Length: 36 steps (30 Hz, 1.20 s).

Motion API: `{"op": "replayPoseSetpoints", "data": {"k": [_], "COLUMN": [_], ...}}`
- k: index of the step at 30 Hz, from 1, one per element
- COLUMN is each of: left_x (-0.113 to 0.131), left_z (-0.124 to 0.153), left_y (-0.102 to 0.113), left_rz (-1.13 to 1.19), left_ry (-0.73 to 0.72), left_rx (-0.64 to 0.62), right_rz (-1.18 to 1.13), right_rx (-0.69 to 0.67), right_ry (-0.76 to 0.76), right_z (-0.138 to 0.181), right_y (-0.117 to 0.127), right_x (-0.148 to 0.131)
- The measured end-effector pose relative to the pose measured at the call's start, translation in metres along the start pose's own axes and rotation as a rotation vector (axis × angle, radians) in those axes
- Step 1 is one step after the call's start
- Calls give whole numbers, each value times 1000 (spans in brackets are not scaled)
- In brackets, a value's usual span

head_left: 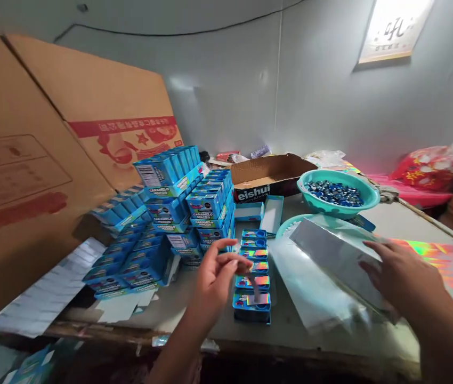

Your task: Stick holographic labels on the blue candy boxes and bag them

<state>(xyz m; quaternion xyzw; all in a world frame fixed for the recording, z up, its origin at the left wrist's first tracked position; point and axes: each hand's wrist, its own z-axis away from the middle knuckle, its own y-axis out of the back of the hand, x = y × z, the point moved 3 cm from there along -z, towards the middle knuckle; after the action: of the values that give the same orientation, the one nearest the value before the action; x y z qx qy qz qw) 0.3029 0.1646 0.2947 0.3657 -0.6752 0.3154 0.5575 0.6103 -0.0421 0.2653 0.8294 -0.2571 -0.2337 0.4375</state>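
My left hand is over a row of small blue boxes with shiny holographic patches on several tops. Its thumb and fingers are pinched together; a thin, blurred dark strip shows below the fingertips, too unclear to name. My right hand has its fingers apart at the right end of a long pale grey block. Clear plastic film lies around and under that block. A holographic sheet lies beyond the right hand.
Stacked blue display boxes stand at left, before large brown cartons. A turquoise basin of small blue pieces sits at back right, beside an open cardboard tray. White card strips lie near the front left edge.
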Motion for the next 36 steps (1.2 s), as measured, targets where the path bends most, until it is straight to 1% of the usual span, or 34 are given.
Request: {"op": "replayPoseSetpoints", "data": {"k": [2,3,4,6,7,9,11,13,17,21,23,25,31,33,36], "left_x": [-4,-5,-6,-7,-7,-9,-11,-12,-11,-10,-11,-11,-9,-7,-7], "left_z": [0,0,0,1,2,3,5,6,7,9,10,12,19,19,19], "left_y": [3,4,3,-1,-4,-8,-11,-12,-13,-12,-11,-11,-10,-10,-10], "left_rz": [39,47,46,29,19,-7,-18,1,102,114,111,99,37,13,-41], "left_ry": [38,52,63,76,75,77,101,127,121,141,125,95,36,13,1], "left_rx": [-12,-26,-48,-131,-182,-265,-326,-373,-413,-421,-402,-382,-440,-444,-447], "right_rz": [138,124,41,-250,-404,-619,-724,-748,-711,-709,-724,-748,-703,-739,-923], "right_rx": [-10,0,6,-59,-135,-296,-413,-474,-512,-486,-469,-474,-482,-588,-839], "right_ry": [0,19,66,220,305,410,476,533,590,586,543,467,262,203,207], "right_z": [-8,-12,-15,-15,-13,-5,3,7,8,12,15,18,20,20,20], "right_y": [10,16,22,34,39,45,48,49,47,47,48,47,40,33,21], "right_x": [-22,-36,-52,-89,-108,-142,-168,-183,-192,-191,-191,-191,-187,-185,-186]}}
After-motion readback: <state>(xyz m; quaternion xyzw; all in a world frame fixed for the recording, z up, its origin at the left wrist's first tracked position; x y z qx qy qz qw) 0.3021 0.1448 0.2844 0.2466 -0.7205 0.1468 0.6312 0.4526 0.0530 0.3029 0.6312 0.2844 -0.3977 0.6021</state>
